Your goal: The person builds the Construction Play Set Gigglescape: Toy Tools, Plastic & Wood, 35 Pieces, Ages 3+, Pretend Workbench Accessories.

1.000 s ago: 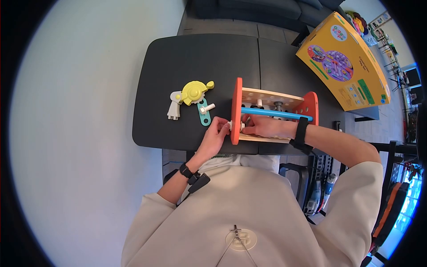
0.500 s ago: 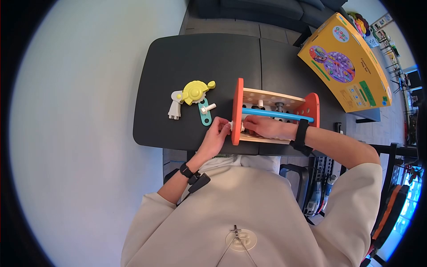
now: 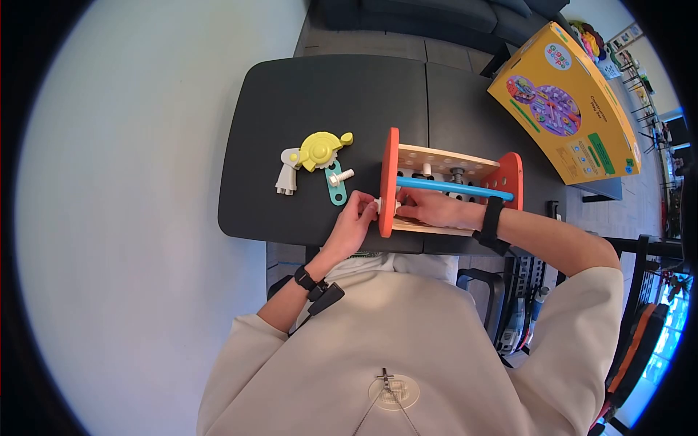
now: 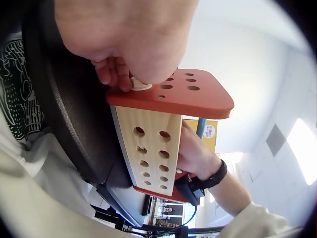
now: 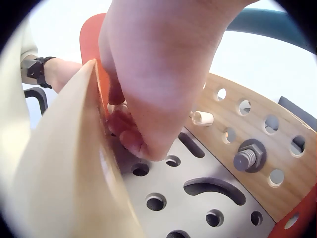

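A wooden toy toolbox with red-orange end panels [image 3: 390,163] and a blue handle rod [image 3: 451,187] stands at the table's near side. My left hand [image 3: 349,227] is at the outer face of the left panel, its fingers and thumb pinching a white bolt head [image 4: 140,86] there. Inside the box, beneath the rod, my right hand [image 3: 440,209] curls its fingertips round a small cream piece [image 5: 118,106] against the same panel. That piece is mostly hidden by the hand. A grey bolt and nut [image 5: 249,156] and a white peg [image 5: 203,118] sit in the holed long side.
On the dark table [image 3: 327,87], left of the box, lie a yellow-and-grey toy saw [image 3: 317,151] and a teal strip [image 3: 336,190] with a white bolt [image 3: 340,176] on it. A large yellow carton [image 3: 571,109] stands at the back right.
Both hands stay at the left end panel, with only slight shifts in the right fingers. The view has drifted a little; the toolbox and other toys lie as before.
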A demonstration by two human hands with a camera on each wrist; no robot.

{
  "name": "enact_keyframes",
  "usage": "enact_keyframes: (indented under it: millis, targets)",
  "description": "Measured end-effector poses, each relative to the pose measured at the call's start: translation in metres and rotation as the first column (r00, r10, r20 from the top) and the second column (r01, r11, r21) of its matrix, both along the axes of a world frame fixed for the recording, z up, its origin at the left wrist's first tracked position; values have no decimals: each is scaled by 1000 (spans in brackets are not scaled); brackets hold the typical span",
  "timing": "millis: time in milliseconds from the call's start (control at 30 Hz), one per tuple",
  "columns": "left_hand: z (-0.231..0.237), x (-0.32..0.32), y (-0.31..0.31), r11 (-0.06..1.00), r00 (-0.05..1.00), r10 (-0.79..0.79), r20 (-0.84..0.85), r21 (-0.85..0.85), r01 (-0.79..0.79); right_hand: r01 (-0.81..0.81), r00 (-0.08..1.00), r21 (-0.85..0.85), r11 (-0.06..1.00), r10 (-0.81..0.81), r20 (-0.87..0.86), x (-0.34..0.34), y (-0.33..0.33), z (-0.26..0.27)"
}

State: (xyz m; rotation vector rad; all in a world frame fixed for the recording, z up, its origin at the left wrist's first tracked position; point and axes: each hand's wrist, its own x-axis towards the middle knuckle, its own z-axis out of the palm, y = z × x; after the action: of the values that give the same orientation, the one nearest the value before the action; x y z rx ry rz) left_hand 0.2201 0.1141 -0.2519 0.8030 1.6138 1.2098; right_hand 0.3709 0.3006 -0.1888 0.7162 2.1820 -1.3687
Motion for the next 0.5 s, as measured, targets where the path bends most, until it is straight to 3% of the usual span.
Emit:
enact_keyframes:
  millis: [167, 233, 267, 333, 433, 500]
  targets:
    - [-1, 0, 0, 1000, 1000, 0, -1, -2, 0, 75, 994, -42, 996, -72, 80, -1, -1, -1]
    - [1, 1, 0, 1000, 1000, 9, 28, 3, -9, 37, 996, 23, 999, -35, -81, 1, -1, -10]
    - [0, 1, 0, 1000, 1000, 10, 28, 3, -10, 36, 996, 23, 999, -34, -81, 0, 0, -8]
    - [-2, 1, 0, 1000, 1000, 5, 9, 5, -5, 103, 991, -142, 985, -89, 98, -3, 3, -2]
    - [-3, 0, 0, 1000, 1000, -1, 10, 3, 0, 26, 999, -18, 1000, -27, -41, 0, 1, -16]
    - [-3, 0, 0, 1000, 1000, 0, 5, 5, 0, 1, 999, -9, 1000, -1, -36, 0, 2, -14]
